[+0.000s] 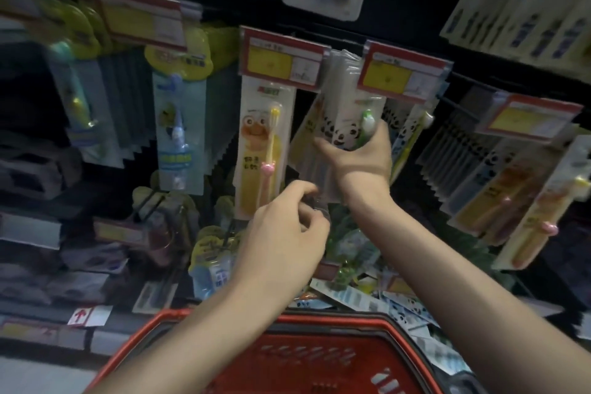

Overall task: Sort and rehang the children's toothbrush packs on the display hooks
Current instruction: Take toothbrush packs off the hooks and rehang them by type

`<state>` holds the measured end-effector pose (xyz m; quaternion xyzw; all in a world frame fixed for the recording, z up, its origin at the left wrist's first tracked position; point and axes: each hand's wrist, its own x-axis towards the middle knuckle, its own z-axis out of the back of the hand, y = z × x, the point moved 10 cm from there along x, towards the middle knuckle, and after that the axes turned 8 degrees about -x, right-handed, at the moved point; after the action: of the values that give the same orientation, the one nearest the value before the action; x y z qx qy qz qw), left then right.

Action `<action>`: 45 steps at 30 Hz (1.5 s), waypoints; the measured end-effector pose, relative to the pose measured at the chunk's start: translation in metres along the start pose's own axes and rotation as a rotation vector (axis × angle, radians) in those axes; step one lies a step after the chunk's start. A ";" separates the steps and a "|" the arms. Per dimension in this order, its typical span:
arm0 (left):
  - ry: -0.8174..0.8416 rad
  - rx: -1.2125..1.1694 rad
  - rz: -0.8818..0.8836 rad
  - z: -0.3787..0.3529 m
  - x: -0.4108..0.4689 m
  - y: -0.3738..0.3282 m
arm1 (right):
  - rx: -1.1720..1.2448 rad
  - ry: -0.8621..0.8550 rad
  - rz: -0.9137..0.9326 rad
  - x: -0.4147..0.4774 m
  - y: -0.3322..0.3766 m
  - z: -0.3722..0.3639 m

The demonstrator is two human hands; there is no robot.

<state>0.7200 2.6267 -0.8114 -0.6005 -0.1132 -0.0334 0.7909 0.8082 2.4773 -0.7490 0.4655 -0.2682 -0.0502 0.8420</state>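
With the right hand curled around the panda packs and the left hand pinching their lower edge, it is better to square them first.

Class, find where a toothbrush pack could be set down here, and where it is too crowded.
Free: the mesh floor of the red plastic basket, inside its rim. Crowded: the loose pile of panda-print packs right of it, and the hanging rows of packs above.

the toothbrush packs look like glossy clear plastic over printed card. the basket at six o'clock is red moulded plastic, slightly shiny. the price tags sit in glossy sleeves.
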 end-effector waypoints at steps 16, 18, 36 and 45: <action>0.008 -0.095 0.047 0.003 0.003 0.003 | 0.005 0.230 0.082 -0.013 -0.001 0.026; 0.021 -0.095 0.061 -0.001 0.004 0.004 | -0.030 0.218 0.091 -0.011 0.000 0.030; 0.096 -0.198 0.195 -0.041 0.042 0.016 | 0.090 0.339 0.033 -0.007 -0.010 0.014; 0.025 -0.038 0.088 -0.049 0.040 0.006 | 0.172 0.225 0.001 -0.004 -0.014 0.024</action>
<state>0.7664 2.5849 -0.8210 -0.6195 -0.0761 -0.0080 0.7812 0.7951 2.4528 -0.7517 0.5384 -0.1753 0.0258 0.8239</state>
